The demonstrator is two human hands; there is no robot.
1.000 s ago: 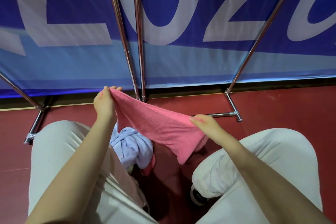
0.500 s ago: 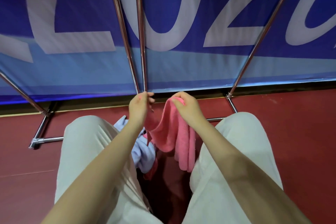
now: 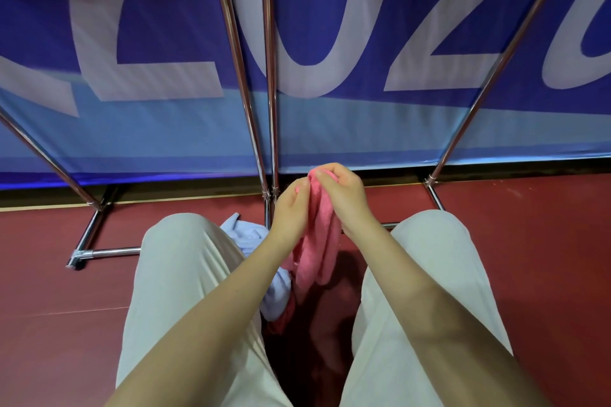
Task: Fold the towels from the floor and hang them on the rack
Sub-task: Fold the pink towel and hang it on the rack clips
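Red floor (image 3: pixel 529 258): two hands, one pink towel (image 3: pixel 319 241).

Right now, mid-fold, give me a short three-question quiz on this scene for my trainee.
1. True or false: the pink towel already hangs on the rack.
2. Which hand grips the pink towel's top? A. left hand only B. right hand only C. both
3. Fill in: the blue towel lies on the ____ between the knees.

Key: 1 false; 2 C; 3 floor.
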